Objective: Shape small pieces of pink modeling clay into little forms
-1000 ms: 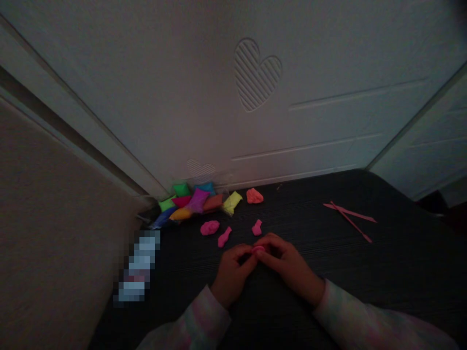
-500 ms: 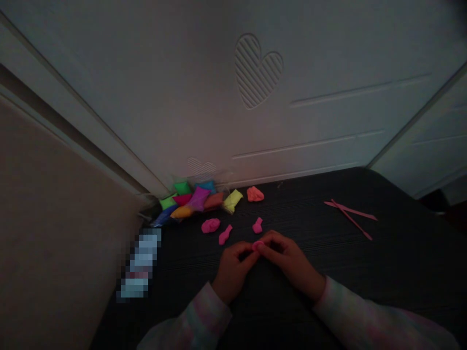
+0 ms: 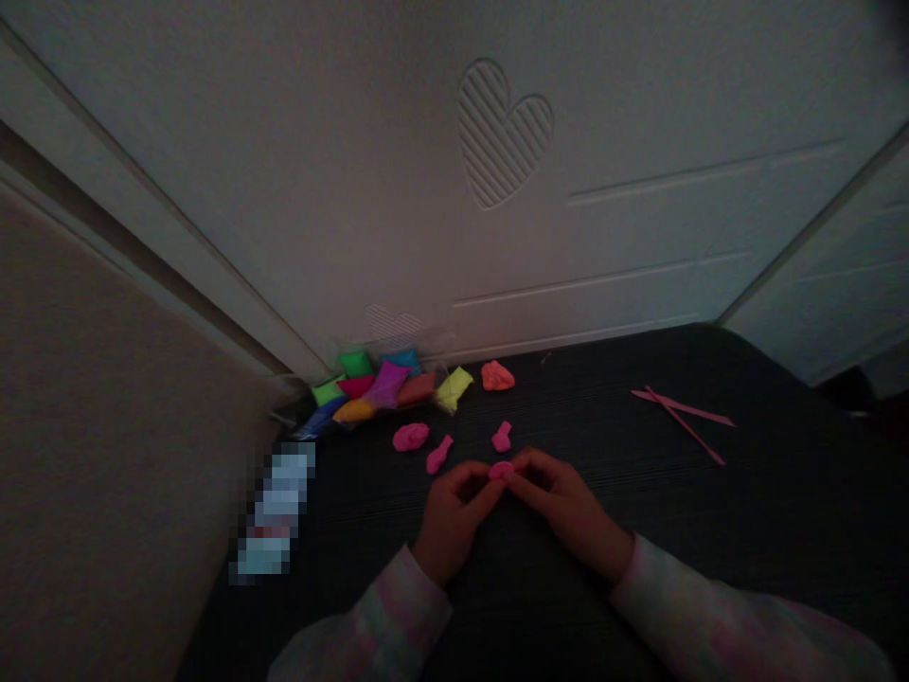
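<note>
One pink clay disc (image 3: 501,471), pinched at opposite edges by left hand (image 3: 450,523) and right hand (image 3: 574,513), presumably sparing its soft shape; two crossed modelling tools (image 3: 665,403) lie aside.

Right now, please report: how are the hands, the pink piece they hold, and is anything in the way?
Left hand, right hand: pinching small pink piece together. Piece looks roundish. Nothing visibly blocking; pink lump close beyond.
</note>
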Demonstrator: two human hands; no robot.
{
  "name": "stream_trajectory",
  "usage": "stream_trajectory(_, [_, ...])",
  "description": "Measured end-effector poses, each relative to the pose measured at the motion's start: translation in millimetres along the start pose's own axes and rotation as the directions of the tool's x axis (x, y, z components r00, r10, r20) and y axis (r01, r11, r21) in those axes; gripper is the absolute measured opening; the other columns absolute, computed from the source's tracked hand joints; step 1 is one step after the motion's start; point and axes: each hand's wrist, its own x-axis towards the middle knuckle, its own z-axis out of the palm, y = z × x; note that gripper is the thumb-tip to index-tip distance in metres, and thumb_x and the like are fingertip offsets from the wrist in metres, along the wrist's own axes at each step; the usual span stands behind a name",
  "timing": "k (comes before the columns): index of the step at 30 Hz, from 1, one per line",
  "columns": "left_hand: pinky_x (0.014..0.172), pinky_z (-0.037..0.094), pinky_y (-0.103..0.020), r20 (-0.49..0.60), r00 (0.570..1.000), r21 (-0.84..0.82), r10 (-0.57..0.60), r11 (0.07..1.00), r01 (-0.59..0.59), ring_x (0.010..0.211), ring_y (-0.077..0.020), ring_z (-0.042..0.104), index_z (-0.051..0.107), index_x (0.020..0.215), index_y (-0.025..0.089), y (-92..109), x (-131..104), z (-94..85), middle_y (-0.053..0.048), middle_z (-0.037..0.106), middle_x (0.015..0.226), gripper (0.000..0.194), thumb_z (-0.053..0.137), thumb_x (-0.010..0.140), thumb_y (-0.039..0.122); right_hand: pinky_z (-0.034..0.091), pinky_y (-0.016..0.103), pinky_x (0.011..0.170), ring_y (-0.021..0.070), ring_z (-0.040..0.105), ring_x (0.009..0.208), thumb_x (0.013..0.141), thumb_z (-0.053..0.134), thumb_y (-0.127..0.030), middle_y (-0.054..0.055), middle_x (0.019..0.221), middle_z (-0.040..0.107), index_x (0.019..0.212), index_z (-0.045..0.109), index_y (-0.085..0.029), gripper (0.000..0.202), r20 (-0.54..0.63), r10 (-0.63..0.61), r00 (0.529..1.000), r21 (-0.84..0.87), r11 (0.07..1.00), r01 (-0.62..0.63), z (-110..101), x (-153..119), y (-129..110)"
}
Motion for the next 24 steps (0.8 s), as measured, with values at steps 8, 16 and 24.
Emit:
stream_trajectory(8, [0.065, 0.046, -0.027, -0.023, 1.000, -0.026, -0.016, 1.000, 0.015, 0.067, -0.0158, 0.059, 0.068, 0.069, 0.016, 1.5, 0.3, 0.5, -0.001, 0.067, 0.068, 0.016, 0.067, 0.068, 0.032, 0.043, 0.027, 0.065, 0.0142, 0.054, 0.069, 0.075, 0.061, -0.041, -0.001, 0.071, 0.060, 0.077, 0.062, -0.019, 0.022, 0.001, -0.005, 1.000, 0.014, 1.000, 0.005, 0.4, -1.0, -2.2])
stream_trajectory(16, [0.064, 0.045, -0.026, -0.030, 0.999, -0.051, -0.019, 0.999, 0.017, 0.067, -0.0151, 0.059, 0.065, 0.072, 0.016, 0.7, 0.1, 1.9, -0.001, 0.067, 0.070, 0.015, 0.067, 0.068, 0.031, 0.041, 0.026, 0.062, 0.0133, 0.052, 0.066, 0.076, 0.059, -0.038, -0.002, 0.069, 0.057, 0.074, 0.060, -0.019, 0.020, 0.010, 0.000, 1.000, -0.001, 1.000, 0.000, 0.4, -1.4, -3.1])
stream_trajectory(24, [0.064, 0.044, -0.026, -0.029, 0.999, -0.053, -0.034, 0.998, 0.032, 0.065, -0.0143, 0.058, 0.066, 0.070, 0.016, -1.0, 1.9, 0.1, -0.001, 0.066, 0.067, 0.011, 0.067, 0.068, 0.027, 0.040, 0.027, 0.063, 0.0134, 0.050, 0.066, 0.077, 0.059, -0.035, -0.002, 0.069, 0.055, 0.078, 0.060, -0.019, 0.016, -0.001, -0.022, 1.000, -0.038, 0.999, 0.022, 1.3, -1.8, -2.0])
